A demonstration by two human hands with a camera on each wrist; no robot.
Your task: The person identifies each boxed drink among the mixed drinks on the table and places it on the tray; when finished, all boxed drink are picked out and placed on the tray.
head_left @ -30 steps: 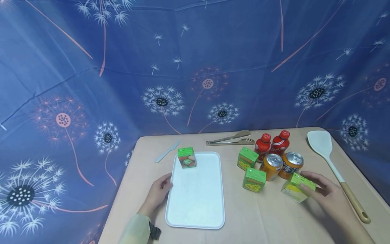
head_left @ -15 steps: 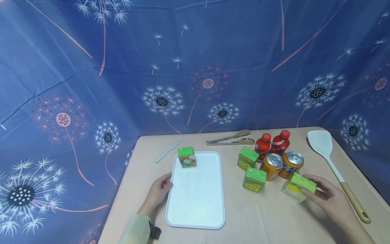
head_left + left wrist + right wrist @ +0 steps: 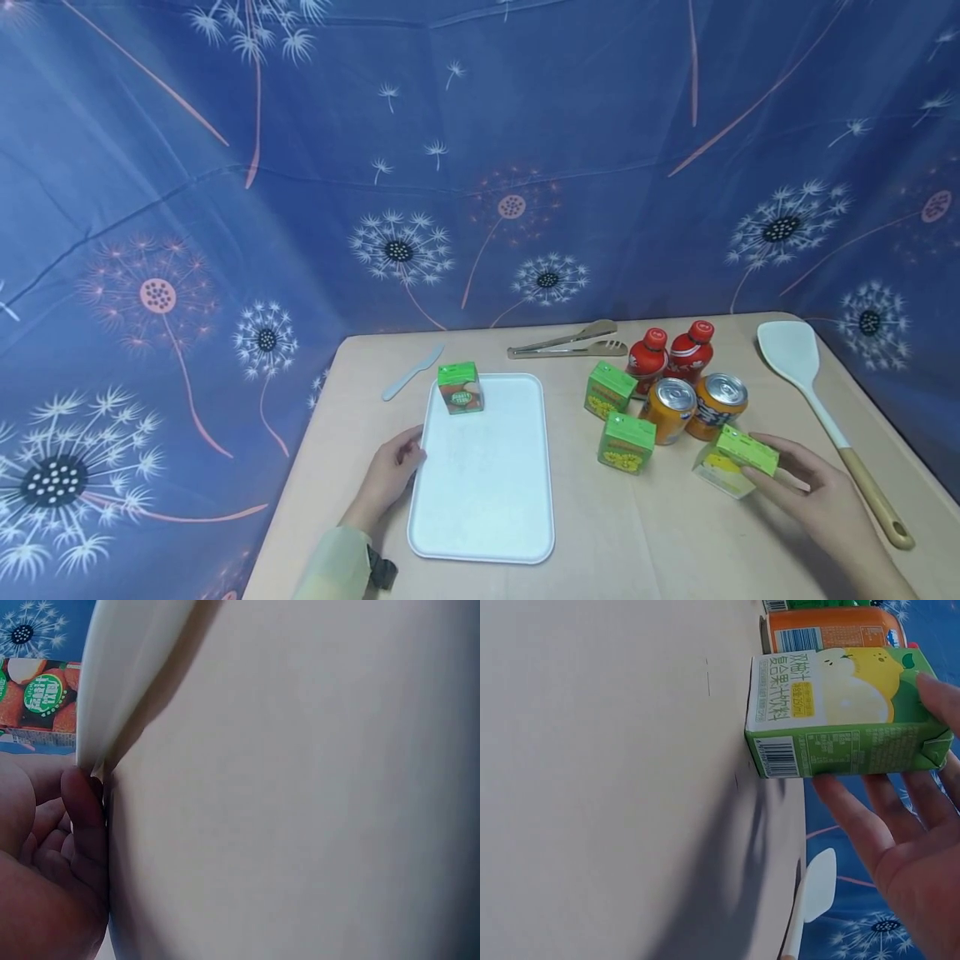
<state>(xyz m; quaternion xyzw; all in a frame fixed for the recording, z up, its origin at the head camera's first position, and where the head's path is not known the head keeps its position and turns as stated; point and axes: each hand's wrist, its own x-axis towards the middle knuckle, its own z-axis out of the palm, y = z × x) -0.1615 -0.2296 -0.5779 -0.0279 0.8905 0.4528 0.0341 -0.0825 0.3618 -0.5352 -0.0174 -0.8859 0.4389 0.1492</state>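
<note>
My left hand (image 3: 386,477) grips the left rim of the white tray (image 3: 483,500), its fingers curled at the edge in the left wrist view. On the tray's far left corner stands a green-topped juice box (image 3: 460,390) with reddish fruit printed on it. My right hand (image 3: 821,492) holds a green and white juice box (image 3: 731,467) with yellow fruit on its front. In the right wrist view the thumb lies on the upper part of this juice box (image 3: 840,697), with the fingers along its side. Its base appears to rest on the table.
Two green juice boxes (image 3: 625,443), two orange cans (image 3: 667,412) and two red bottles (image 3: 647,358) cluster left of my right hand. Tongs (image 3: 570,342) lie behind the tray, a pale blue knife (image 3: 412,372) at the far left. A white spatula (image 3: 806,375) lies at the right.
My right hand's thumb and fingers have shifted slightly on the juice box, whose place is unchanged. The left hand and the tray have not visibly moved.
</note>
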